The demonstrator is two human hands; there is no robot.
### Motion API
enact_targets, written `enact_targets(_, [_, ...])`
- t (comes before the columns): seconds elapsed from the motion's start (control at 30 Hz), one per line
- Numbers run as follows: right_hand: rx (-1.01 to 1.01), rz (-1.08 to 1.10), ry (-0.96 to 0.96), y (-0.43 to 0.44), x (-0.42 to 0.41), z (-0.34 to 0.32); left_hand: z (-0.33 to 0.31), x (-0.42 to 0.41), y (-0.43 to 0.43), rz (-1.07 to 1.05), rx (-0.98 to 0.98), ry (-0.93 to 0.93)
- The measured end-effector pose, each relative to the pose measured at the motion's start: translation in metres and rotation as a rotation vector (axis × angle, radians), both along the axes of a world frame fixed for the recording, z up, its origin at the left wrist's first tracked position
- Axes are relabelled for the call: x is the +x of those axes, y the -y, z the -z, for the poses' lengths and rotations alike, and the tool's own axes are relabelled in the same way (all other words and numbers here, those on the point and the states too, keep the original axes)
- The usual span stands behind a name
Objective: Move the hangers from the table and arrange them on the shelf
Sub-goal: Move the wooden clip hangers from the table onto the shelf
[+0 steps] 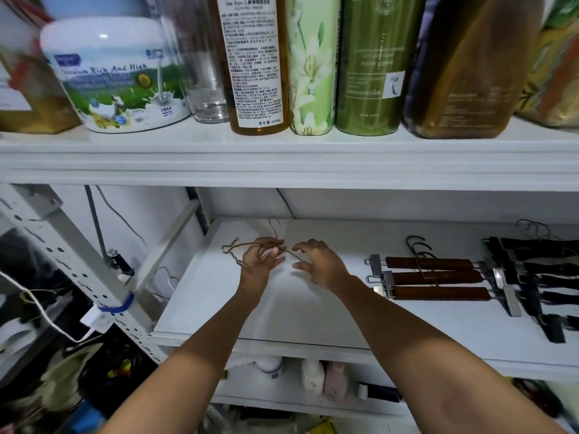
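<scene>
Two bare forearms are seen reaching in from the bottom edge, above a few small pale bottles stood on a lower level. Both hands are stretched over the white middle shelf. A thin rose-gold wire hanger is held toward the back left of that shelf by the left hand. The grip is closed in a pinch on the wire just below the hook, which is pointed away toward the back wall. A short chain with a clip is hung from the hanger's left end. Whether the hanger is rested on the shelf or kept just above it cannot be told from this angle.

The right hand is placed just beside the hanger's right arm. Its grip is open, with the fingers spread and loosely curved, and nothing is held in it.

Further right on the same shelf, three brown wooden clip hangers with metal clamps are laid side by side. A group of black hangers is laid just past them, toward the right edge.

On the upper shelf a row is lined up:
- a white tub with a green label
- a clear glass
- an amber bottle
- a floral green canister
- a dark green bottle
- a brown pouch
</scene>
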State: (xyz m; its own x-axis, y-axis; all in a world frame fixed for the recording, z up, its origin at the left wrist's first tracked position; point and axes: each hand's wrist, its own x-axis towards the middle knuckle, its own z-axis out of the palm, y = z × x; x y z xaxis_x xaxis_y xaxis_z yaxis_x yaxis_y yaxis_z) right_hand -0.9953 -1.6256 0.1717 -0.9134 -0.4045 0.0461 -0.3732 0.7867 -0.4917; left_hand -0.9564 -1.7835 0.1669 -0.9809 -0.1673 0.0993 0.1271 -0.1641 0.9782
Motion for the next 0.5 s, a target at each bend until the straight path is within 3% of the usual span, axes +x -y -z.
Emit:
enact_targets(0.2, [-0.118,-0.016,0.158,0.012,-0.005,0.008,0.01,0.01,0.005,0.015,-0.041,0.017])
enact_targets(0.37, [0.108,0.055,-0.066,0.009,-0.011,0.017,0.032,0.025,0.017,-0.061,-0.109,0.266])
enact_targets(0.43, [0.212,0.079,-0.092,0.007,-0.014,0.021,0.046,0.037,0.023,-0.094,-0.342,0.29])
enact_targets(0.5, [0.276,0.099,-0.096,0.008,-0.018,0.024,0.054,0.047,0.032,-0.065,-0.882,0.243])
